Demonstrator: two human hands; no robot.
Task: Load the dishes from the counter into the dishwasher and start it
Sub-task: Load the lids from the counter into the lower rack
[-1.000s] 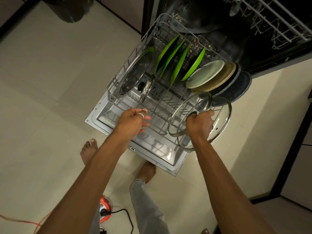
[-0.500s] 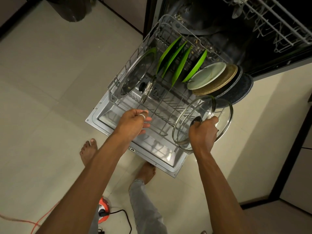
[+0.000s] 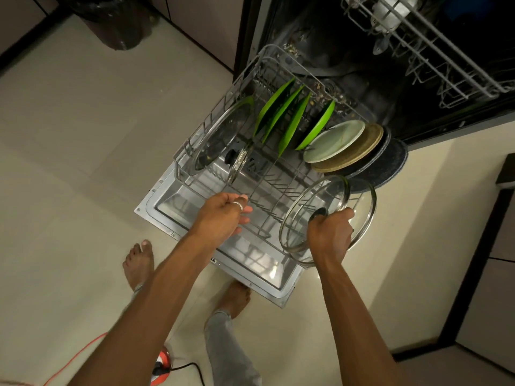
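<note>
While right fingers [image 3: 344, 216] grip glass lids [image 3: 296, 232], relaxed left fingers [image 3: 246, 210] touch the plate-filled rack [image 3: 195, 134].

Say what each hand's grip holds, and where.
Right-hand grip: round glass pot lid, by its black knob. Left-hand grip: nothing, loose over the grey wire dishwasher rack.
</note>
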